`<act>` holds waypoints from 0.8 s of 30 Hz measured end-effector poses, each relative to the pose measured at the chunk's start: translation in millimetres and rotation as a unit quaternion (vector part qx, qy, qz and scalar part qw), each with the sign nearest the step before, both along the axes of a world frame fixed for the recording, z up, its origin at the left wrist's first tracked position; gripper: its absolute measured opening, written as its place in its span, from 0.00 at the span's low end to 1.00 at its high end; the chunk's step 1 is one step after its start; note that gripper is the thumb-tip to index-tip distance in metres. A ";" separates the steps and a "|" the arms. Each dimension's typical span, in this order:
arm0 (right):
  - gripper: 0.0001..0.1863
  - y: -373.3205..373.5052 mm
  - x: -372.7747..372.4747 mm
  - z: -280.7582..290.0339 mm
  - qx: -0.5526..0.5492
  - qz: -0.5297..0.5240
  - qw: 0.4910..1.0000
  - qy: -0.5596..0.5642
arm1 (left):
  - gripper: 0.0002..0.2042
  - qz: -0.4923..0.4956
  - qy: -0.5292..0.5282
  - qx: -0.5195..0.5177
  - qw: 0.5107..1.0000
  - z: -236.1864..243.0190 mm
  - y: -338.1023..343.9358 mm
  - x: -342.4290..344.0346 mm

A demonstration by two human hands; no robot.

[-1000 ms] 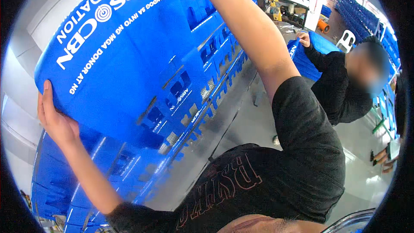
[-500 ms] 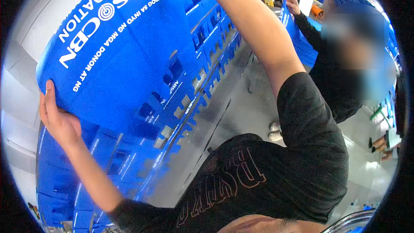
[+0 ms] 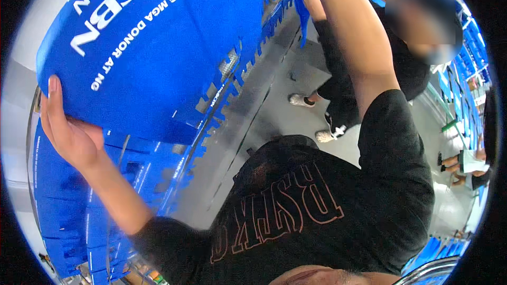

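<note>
A large flat blue sheet [image 3: 153, 68] with white printing, apparently a bag panel or cloth, is raised in front of me at the upper left. My left hand [image 3: 71, 126] grips its lower left edge, fingers bent round the border. From the right, my right arm [image 3: 364, 37] reaches up past the top of the picture; that hand is out of sight. Behind and below the sheet, rows of similar blue printed pieces [image 3: 142, 174] hang, with notched lower edges.
A co-worker in black [image 3: 343, 68] stands just beyond my right arm, with a blue piece [image 3: 301, 8] at their hand. Grey floor [image 3: 227, 142] runs between the rows and me. Blue-filled shelves [image 3: 472, 47] and another person's legs [image 3: 457, 166] are at the right.
The sheet has come nearer and upward, so its top is cut off. My right hand has left the picture. The co-worker has moved left, closer to the rows.
</note>
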State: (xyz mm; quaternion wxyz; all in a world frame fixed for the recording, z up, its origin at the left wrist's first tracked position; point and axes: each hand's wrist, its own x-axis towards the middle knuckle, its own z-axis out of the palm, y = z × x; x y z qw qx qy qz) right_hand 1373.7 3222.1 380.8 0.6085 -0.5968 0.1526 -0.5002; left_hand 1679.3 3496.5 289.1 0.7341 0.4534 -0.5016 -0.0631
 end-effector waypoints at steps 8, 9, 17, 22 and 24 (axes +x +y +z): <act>0.09 -9.3 271.5 -327.6 -0.037 -0.088 0.995 -0.041 | 0.20 0.124 -0.122 0.135 0.976 -339.1 5.0 255.2; 0.05 -30.0 275.3 -359.2 -0.041 -0.073 0.996 -0.017 | 0.21 0.057 0.009 0.090 0.994 -350.1 -11.8 260.0; 0.03 -5.7 176.0 -442.1 0.095 -0.029 0.995 0.032 | 0.28 0.067 0.077 0.233 0.967 -398.7 27.1 138.9; 0.02 38.5 198.4 -580.2 0.106 -0.116 0.986 0.047 | 0.14 -0.066 0.037 0.209 0.975 -520.6 12.8 190.8; 0.02 50.8 214.3 -666.2 0.097 -0.078 0.992 0.035 | 0.13 -0.033 0.032 0.227 0.973 -612.5 35.8 193.7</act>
